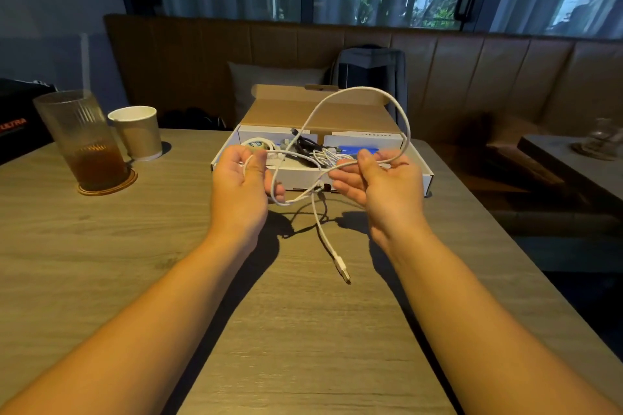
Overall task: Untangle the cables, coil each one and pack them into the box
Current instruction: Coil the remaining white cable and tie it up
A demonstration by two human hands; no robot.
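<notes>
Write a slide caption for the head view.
Left hand and right hand hold a white cable over the table, plug dangling, before an open box.

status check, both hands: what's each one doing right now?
Left hand: fingers curled round the white cable.
Right hand: fingers pinch the same white cable, held above the table.

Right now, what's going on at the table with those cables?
A person holds one white cable up over the table with both hands. The left hand and right hand each pinch a stretch of it. A big loop arcs above the open box, and the cable's plug dangles near the tabletop. The cable is not yet coiled. Other cables already lie in the box.
</notes>
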